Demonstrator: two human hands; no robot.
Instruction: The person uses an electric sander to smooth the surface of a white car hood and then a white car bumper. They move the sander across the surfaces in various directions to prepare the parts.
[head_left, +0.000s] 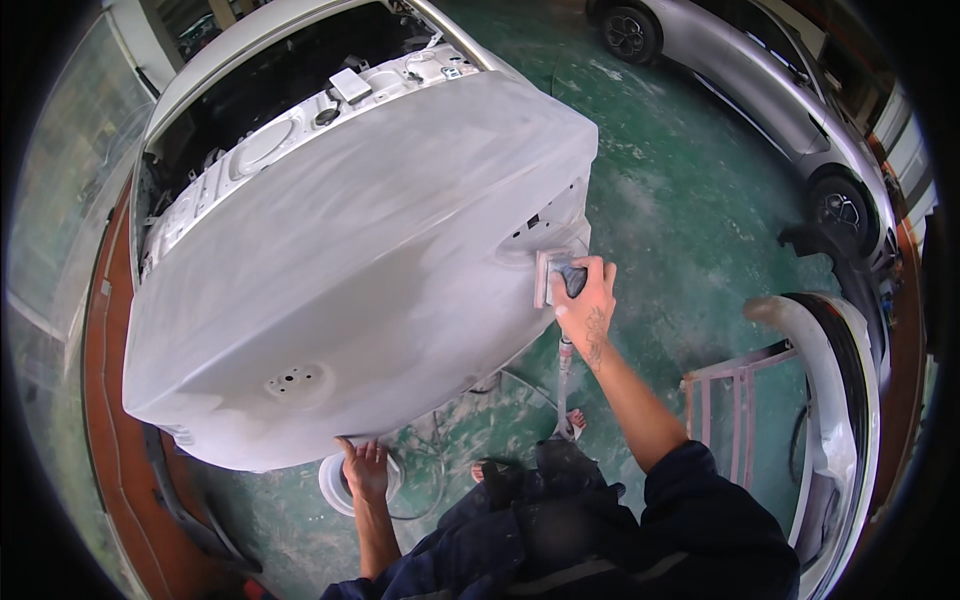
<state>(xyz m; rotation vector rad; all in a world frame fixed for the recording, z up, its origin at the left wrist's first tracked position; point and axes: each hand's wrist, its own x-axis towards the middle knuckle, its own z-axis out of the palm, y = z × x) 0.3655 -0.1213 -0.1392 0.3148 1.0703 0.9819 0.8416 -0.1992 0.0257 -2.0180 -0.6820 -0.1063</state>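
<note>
In front of me is the pale grey trunk lid [400, 255] of a car body, its surface dusty and cloudy with lighter and darker patches. My right hand [590, 290] is closed around a hand-held power sander [552, 280] with a dark top. The sander's pad lies against the lid's right side, below a recess with several small holes. A hose [565, 375] runs down from the tool. At the lid's near lower edge, my left hand [367, 470] holds on, thumb at the rim; the other fingertips are partly hidden under it.
Below my left hand stands a white bucket [335, 485]. At right are a loose bumper [845, 400] and a metal stand frame [740, 400]. A silver car [750, 65] is parked farther back on the green, dust-streaked floor [660, 210]. A translucent sheet [75, 180] hangs at left.
</note>
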